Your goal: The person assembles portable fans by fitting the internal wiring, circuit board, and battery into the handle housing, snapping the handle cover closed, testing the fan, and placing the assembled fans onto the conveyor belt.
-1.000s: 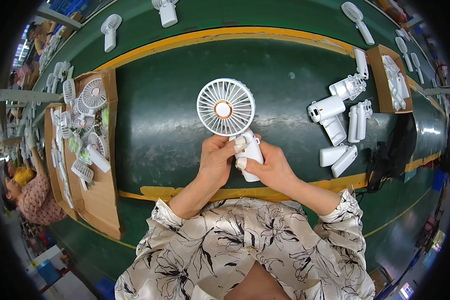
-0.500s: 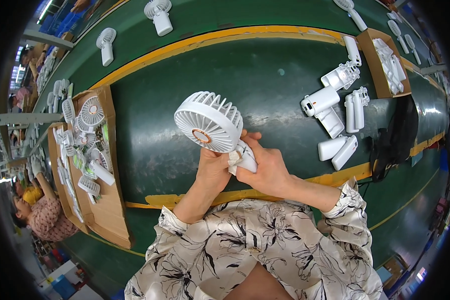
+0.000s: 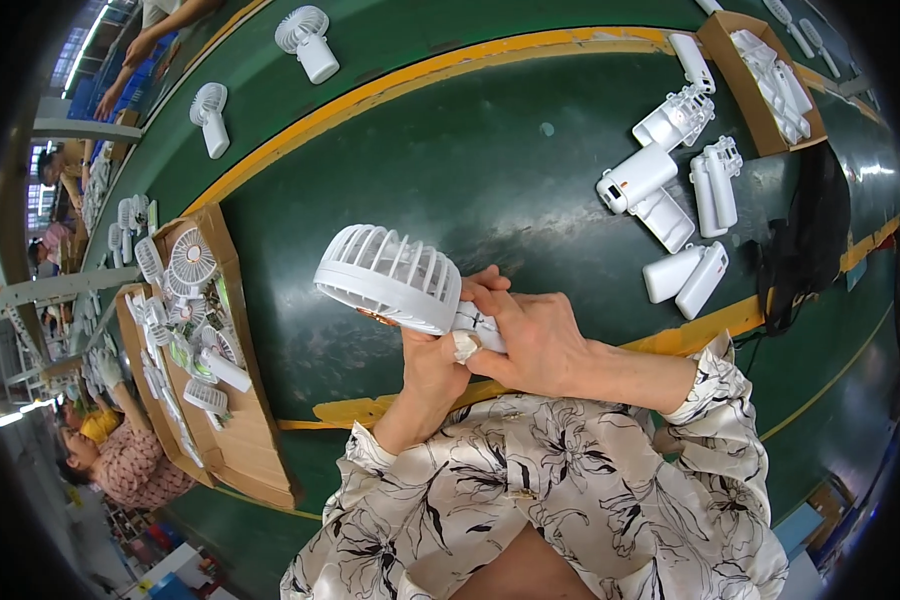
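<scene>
Over the near edge of the green bench (image 3: 510,180), my feed shows the white handheld fan (image 3: 388,290), its cage to the left of its handle. I have the grip of the left hand (image 3: 433,368) and the right hand (image 3: 542,340) both clamped around that handle. White casing pieces (image 3: 644,178) lie to the right; an open cardboard carton (image 3: 257,430) holding more fans (image 3: 192,258) sits left.

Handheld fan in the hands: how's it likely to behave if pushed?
The handheld fan is probably stiff: it looks like hard plastic. Its thin, spaced grille ribs may crack if knocked. Its bulky fan head is wider than the handle, so likely top-heavy.
</scene>
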The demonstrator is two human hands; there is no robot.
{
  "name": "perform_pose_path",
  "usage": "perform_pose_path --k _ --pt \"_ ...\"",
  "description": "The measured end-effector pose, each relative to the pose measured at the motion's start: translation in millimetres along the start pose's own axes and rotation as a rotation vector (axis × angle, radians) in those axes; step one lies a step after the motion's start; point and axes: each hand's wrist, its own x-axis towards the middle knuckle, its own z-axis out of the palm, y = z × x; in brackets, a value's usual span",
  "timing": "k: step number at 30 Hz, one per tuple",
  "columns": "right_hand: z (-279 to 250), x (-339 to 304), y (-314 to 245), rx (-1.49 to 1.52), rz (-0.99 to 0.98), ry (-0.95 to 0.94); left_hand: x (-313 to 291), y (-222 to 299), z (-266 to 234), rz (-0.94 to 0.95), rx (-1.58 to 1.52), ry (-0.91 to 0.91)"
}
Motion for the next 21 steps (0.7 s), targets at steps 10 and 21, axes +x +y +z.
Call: perform_pose_path --k 10,21 --pt "4 -3 0 -0.028 -0.009 0.071 0 -3 6 -0.012 -0.04 -0.021" --pt "5 14 13 0.084 0.269 0.078 20 -4 0 -0.131 -0.082 0.033"
